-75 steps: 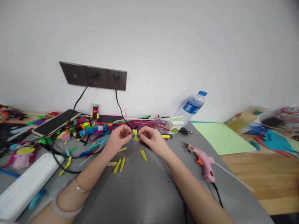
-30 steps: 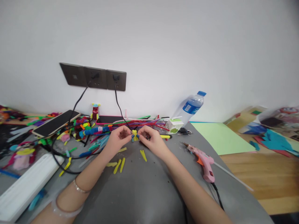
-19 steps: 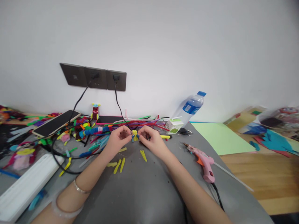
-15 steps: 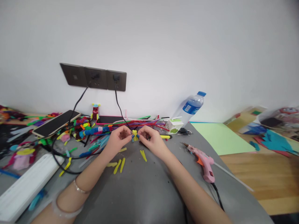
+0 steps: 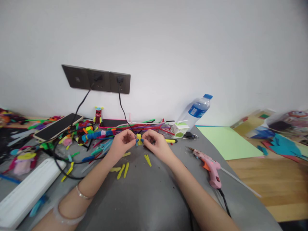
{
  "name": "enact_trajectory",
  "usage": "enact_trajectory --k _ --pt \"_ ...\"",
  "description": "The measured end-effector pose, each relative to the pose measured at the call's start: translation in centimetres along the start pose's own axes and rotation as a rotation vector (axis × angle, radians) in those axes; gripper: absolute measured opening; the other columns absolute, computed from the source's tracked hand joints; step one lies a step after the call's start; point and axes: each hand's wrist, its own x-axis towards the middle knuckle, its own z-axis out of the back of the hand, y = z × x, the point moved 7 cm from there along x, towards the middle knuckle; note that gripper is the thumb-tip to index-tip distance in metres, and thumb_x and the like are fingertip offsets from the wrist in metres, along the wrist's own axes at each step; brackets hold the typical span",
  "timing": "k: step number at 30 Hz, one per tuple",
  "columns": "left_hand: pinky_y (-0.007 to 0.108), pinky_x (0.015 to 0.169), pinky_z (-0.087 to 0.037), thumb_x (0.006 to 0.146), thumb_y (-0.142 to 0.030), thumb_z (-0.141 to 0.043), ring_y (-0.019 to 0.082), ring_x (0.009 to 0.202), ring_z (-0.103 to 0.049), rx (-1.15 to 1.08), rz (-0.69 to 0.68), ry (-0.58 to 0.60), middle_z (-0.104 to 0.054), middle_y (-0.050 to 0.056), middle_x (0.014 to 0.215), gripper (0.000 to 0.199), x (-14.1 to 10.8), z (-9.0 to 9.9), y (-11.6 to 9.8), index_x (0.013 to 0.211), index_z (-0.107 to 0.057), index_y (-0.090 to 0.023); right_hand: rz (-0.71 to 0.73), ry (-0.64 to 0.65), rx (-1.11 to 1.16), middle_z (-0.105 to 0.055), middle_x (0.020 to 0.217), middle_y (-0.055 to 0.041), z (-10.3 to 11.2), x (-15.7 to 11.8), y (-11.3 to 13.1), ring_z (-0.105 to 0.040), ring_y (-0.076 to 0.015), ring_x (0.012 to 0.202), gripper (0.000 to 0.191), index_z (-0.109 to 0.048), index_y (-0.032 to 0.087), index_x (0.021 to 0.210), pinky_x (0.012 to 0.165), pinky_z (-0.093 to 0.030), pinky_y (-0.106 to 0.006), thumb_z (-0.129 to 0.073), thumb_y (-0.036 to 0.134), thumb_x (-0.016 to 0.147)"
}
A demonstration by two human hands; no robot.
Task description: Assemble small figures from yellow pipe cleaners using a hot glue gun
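Between my two hands is a small yellow fuzzy piece (image 5: pixel 139 140), which looks like bent pipe cleaner. My left hand (image 5: pixel 123 143) pinches its left side between thumb and fingertips. From the other side my right hand (image 5: pixel 155 142) pinches it the same way. The fingertips hide part of the piece, so its exact shape is unclear. Short yellow pipe cleaner pieces (image 5: pixel 126 170) lie on the grey table below my left hand. Another yellow pair (image 5: pixel 147 160) rests below my right hand.
A pink glue gun (image 5: pixel 211 170) with a cord lies at right. Behind are a tilted water bottle (image 5: pixel 197 110) and small carton (image 5: pixel 180 129). Colourful pipe cleaners, a phone (image 5: pixel 57 127), black cables and a white power strip (image 5: pixel 29 194) crowd the left. Green paper (image 5: pixel 218 141) overhangs the table's right edge.
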Motion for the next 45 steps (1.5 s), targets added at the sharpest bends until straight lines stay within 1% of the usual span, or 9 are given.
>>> enact_trajectory --k 10,19,26,31,39,45 --pt "0.023 0.060 -0.044 0.072 -0.025 -0.069 0.012 0.064 -0.055 -0.017 -0.006 0.002 -0.059 -0.001 0.070 0.017 0.0 0.0 0.0 0.071 -0.055 -0.018 -0.036 0.018 0.042 -0.053 0.068 0.0021 -0.2 0.1 -0.4 -0.047 -0.0122 0.061 0.005 -0.059 0.018 0.080 0.058 -0.037 -0.024 -0.054 0.017 0.081" --pt "0.025 0.065 -0.049 0.072 -0.026 -0.071 0.013 0.067 -0.059 -0.057 0.000 -0.006 -0.061 -0.001 0.073 0.018 -0.1 -0.1 -0.1 0.071 -0.054 -0.018 -0.045 0.023 0.057 -0.053 0.069 0.0021 -0.2 0.1 -0.4 -0.047 -0.0123 0.061 0.006 -0.060 0.018 0.081 0.058 -0.037 -0.024 -0.054 0.018 0.081" --pt "0.025 0.064 -0.050 0.073 -0.026 -0.071 0.013 0.067 -0.058 -0.047 -0.003 -0.012 -0.061 0.000 0.073 0.018 -0.1 0.0 -0.4 0.071 -0.055 -0.018 -0.042 0.010 0.060 -0.053 0.069 0.0020 -0.3 0.0 -0.5 -0.047 -0.0124 0.061 0.005 -0.060 0.018 0.081 0.058 -0.038 -0.024 -0.055 0.019 0.081" --pt "0.024 0.062 -0.050 0.073 -0.028 -0.072 0.013 0.065 -0.058 -0.029 0.005 -0.016 -0.062 0.000 0.072 0.019 -0.1 0.1 -0.2 0.071 -0.055 -0.018 -0.065 0.006 0.071 -0.053 0.068 0.0023 -0.3 0.0 -0.7 -0.047 -0.0125 0.060 0.006 -0.061 0.019 0.081 0.057 -0.037 -0.024 -0.056 0.020 0.081" --pt "0.025 0.063 -0.050 0.073 -0.026 -0.071 0.012 0.065 -0.058 -0.047 0.007 -0.001 -0.060 -0.001 0.072 0.018 -0.2 0.0 -0.1 0.071 -0.055 -0.018 -0.105 0.035 0.097 -0.053 0.066 0.0023 -0.5 0.0 -1.1 -0.047 -0.0126 0.060 0.007 -0.061 0.018 0.082 0.057 -0.037 -0.025 -0.056 0.023 0.082" --pt "0.025 0.063 -0.050 0.072 -0.028 -0.072 0.013 0.065 -0.058 -0.034 0.006 -0.011 -0.061 -0.001 0.072 0.019 -0.2 0.1 -0.2 0.071 -0.055 -0.019 -0.092 0.032 0.097 -0.054 0.067 0.0023 -0.6 0.1 -1.2 -0.047 -0.0125 0.060 0.006 -0.061 0.018 0.082 0.057 -0.037 -0.024 -0.056 0.021 0.081"
